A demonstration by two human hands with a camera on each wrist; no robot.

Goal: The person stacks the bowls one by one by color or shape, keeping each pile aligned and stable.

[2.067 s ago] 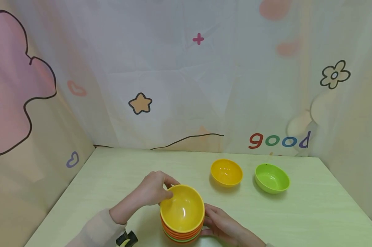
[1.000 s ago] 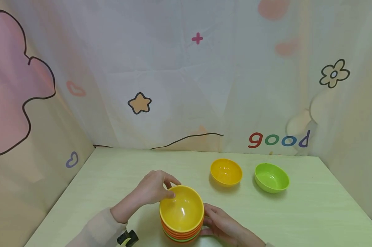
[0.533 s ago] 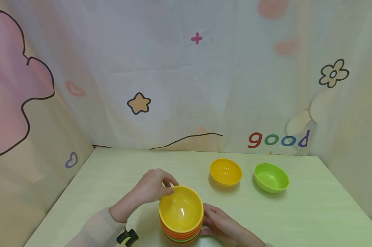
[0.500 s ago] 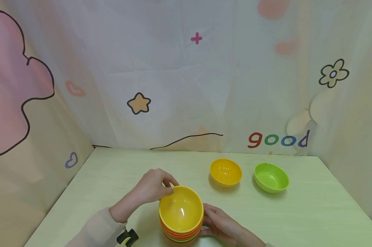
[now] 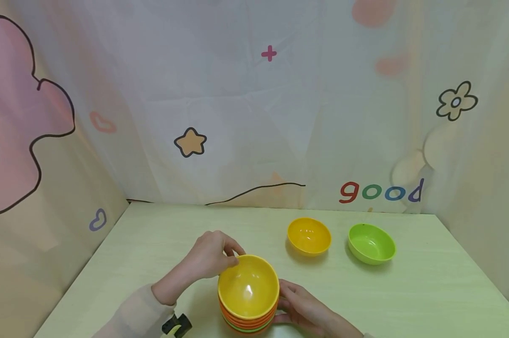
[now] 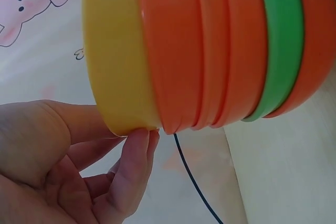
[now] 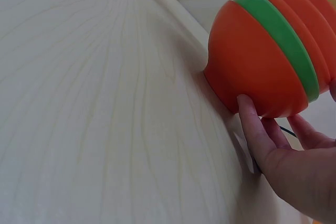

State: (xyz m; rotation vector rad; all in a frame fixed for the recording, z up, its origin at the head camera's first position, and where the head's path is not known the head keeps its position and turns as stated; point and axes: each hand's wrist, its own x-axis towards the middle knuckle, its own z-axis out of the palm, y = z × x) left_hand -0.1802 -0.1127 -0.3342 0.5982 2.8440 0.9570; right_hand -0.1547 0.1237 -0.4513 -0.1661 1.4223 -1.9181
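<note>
bowl stack (image 5: pixel 248 296) stands between the hands (image 5: pixel 209 256), touching both

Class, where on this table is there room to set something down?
Bare table: between the left hand and backdrop, and right of the green bowl. Crowded: around the stack, where the right hand also holds on.

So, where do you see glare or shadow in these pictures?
Head view: glare inside the top yellow bowl and the amber bowl, soft shadow beneath the latter and the light green bowl; left wrist view: no strong glare on the bowl stack; right wrist view: soft shadow on the table near the bowl stack.
</note>
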